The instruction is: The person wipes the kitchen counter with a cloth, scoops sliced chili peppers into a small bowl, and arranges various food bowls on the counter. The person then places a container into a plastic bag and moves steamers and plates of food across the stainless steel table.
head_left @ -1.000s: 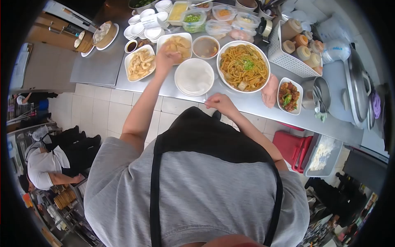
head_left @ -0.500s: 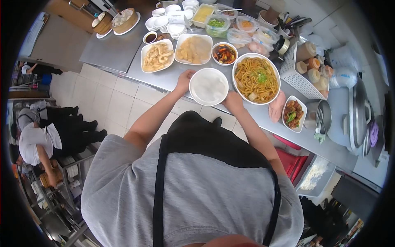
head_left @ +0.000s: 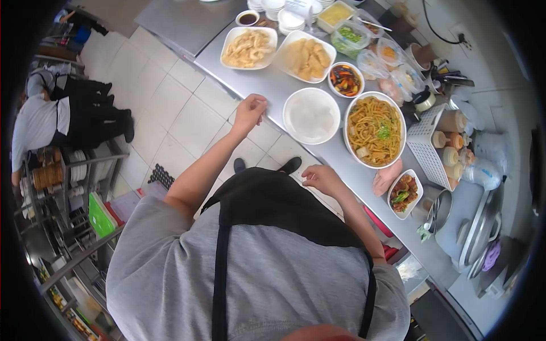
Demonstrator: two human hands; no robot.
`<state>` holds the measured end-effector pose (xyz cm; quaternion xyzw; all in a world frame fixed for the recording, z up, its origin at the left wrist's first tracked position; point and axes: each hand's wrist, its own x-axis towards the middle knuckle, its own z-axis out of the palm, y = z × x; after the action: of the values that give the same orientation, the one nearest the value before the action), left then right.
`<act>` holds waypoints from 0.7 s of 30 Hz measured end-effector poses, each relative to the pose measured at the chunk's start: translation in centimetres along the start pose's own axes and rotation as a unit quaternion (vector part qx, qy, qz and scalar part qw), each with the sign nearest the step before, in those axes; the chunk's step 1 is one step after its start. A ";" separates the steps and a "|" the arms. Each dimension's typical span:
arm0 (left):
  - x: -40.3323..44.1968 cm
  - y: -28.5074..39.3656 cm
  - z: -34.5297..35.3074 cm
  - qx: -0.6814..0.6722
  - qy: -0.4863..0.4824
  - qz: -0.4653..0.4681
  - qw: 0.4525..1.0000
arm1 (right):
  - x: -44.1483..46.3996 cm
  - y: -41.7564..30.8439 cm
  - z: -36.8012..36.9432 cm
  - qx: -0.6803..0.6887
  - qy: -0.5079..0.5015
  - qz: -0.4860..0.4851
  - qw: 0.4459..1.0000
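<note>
A round white bowl with something pale and hazy inside stands at the counter's front edge. My left hand is in the air left of it, apart from the rim, fingers loosely bent and nothing held. Below the bowl, in front of the counter, my right hand is also free, its fingers half curled and apart. Right of the bowl sits a large bowl of noodles topped with chopped greens. Behind are a small bowl of dark sauced food and two dishes of pale pieces, one on the left and one nearer.
A plastic glove and a dish of browned meat lie on the right of the counter. A white basket of bottles stands behind them. At the left, people stand near a metal rack.
Both hands have let go of the round white bowl and drawn away from it, the right one back toward my body. The view has turned, so the counter appears shifted and tilted.
</note>
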<state>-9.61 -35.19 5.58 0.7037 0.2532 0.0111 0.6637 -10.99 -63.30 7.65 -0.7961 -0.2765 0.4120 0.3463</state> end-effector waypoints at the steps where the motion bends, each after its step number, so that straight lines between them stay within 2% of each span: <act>1: -0.7 -0.6 -1.0 0.008 0.004 0.004 1.000 | 0.5 0.6 1.2 -0.002 -0.008 0.002 1.000; 3: -1.9 -2.9 -3.4 0.002 0.010 -0.014 1.000 | 1.5 1.9 3.8 -0.051 0.045 -0.052 0.996; 4: -2.8 -4.1 -4.9 0.021 0.019 -0.007 1.000 | 0.8 1.3 4.3 -0.120 0.082 0.022 0.989; 5: -3.4 -5.2 -6.6 0.040 0.026 0.002 0.999 | -0.1 1.9 4.4 -0.146 0.170 0.004 0.975; 6: -4.3 -7.0 -8.6 0.067 0.047 -0.004 0.997 | -1.4 1.9 3.9 -0.153 0.262 0.073 0.950; 8: -6.2 -11.9 -13.3 0.095 0.090 -0.034 0.991 | -4.6 4.6 2.1 -0.194 0.450 0.077 0.868; 9: -7.6 -14.0 -15.7 0.108 0.097 -0.054 0.988 | -6.1 8.8 1.1 -0.351 0.495 0.099 0.789; 11: -9.6 -17.9 -20.3 0.118 0.102 -0.081 0.984 | -5.7 8.2 0.5 -0.479 0.558 0.135 0.665; 13: -11.8 -21.8 -24.3 0.187 0.094 -0.120 0.970 | -5.3 11.5 0.3 -0.502 0.522 0.209 0.657; 15: -12.9 -25.0 -27.8 0.188 0.106 -0.148 0.965 | -5.1 9.5 -1.2 -0.299 0.581 0.201 0.730; 16: -13.9 -26.6 -29.3 0.195 0.113 -0.172 0.959 | -5.4 10.5 -1.8 -0.357 0.537 0.287 0.708; 17: -14.7 -28.0 -30.5 0.192 0.111 -0.179 0.959 | -5.9 11.4 -1.8 -0.362 0.531 0.289 0.710; 19: -15.8 -31.1 -32.3 0.164 0.126 -0.249 0.946 | -5.6 9.0 -2.4 -0.409 0.540 0.263 0.687; 21: -16.8 -35.4 -33.5 0.165 0.124 -0.267 0.941 | -4.7 3.5 -0.9 -0.458 0.617 0.105 0.632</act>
<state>-48.18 -10.62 -18.33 0.7032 0.5105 -0.1215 0.4798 -12.00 -69.14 7.45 -0.9446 -0.0662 -0.3210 -0.0182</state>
